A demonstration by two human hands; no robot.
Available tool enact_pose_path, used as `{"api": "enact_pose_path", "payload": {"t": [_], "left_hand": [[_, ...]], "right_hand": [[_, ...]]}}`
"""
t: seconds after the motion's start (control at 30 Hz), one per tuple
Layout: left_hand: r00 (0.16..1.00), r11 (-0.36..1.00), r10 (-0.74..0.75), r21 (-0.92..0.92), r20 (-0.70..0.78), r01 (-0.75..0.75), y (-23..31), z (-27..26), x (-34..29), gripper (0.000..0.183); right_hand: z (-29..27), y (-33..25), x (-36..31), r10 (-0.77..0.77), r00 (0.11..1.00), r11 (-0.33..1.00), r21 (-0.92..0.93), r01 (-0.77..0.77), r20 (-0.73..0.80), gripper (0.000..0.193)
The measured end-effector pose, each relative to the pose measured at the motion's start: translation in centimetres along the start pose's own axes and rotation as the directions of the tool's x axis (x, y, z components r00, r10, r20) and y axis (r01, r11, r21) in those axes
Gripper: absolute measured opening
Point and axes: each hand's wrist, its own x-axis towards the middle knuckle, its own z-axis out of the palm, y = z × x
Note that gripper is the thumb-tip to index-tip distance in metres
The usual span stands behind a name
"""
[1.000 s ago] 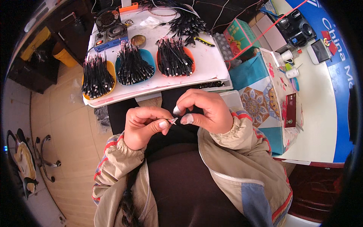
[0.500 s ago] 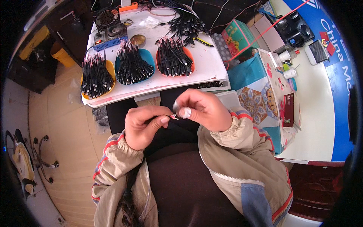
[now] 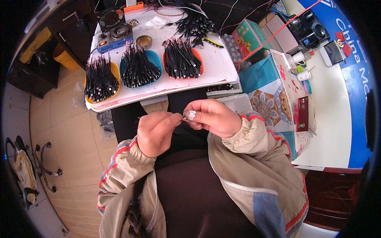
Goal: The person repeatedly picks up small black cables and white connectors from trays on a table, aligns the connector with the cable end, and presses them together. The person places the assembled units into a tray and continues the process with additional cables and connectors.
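Observation:
Above my lap, my left hand [image 3: 156,133] is closed in a pinch on a thin black cable whose stripped end [image 3: 184,119] shows a bit of red and white wire. My right hand [image 3: 212,118] meets it there, thumb and forefinger pinched on the same wire end. White tape [image 3: 191,115] wraps the right fingertips. Most of the cable is hidden by the left hand. Beyond the hands, bundles of similar black cables stand in a yellow tray [image 3: 118,77], a blue tray [image 3: 158,62] and an orange-red tray [image 3: 201,63] on a white-covered table [image 3: 222,71].
A blue soldering unit [image 3: 116,44] with a fan [image 3: 112,20] stands at the table's far left. Near a round tin [image 3: 144,41] lie more black cables [image 3: 194,25] and a yellow-black cutter [image 3: 213,43]. To the right are a green carton [image 3: 251,39] and a patterned box [image 3: 272,105].
My left hand has turned and shifted slightly right, covering more of the cable. The right fingers have closed in on the wire end, so the fingertips of both hands now meet.

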Motion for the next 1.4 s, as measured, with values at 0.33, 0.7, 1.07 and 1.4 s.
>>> {"api": "enact_pose_path", "payload": {"t": [0.33,0.7,1.07,1.4], "left_hand": [[0.766,-0.072,-0.525,-0.917,0.37,0.393,0.1,1.1,-0.8,0.012],[0.759,-0.22,-0.482,-0.899,0.437,0.378,0.2,1.1,-0.9,0.013],[0.781,-0.079,-0.459,-0.895,0.423,0.439,1.1,0.6,-0.3,0.012],[0.868,0.503,-0.45,-0.743,0.211,0.442,1.9,-1.6,0.2,0.011]], "right_hand": [[-0.5,-1.4,1.2,-0.788,0.525,0.175,-0.7,0.692,0.322,0.013],[0.3,-1.0,1.1,-0.788,0.514,0.158,-0.697,0.7,0.338,0.022],[1.0,-0.4,0.8,-0.799,0.53,0.298,-0.578,0.76,0.285,0.016],[0.4,0.3,1.0,-0.735,0.655,0.568,-0.37,0.735,0.173,0.017]]}}
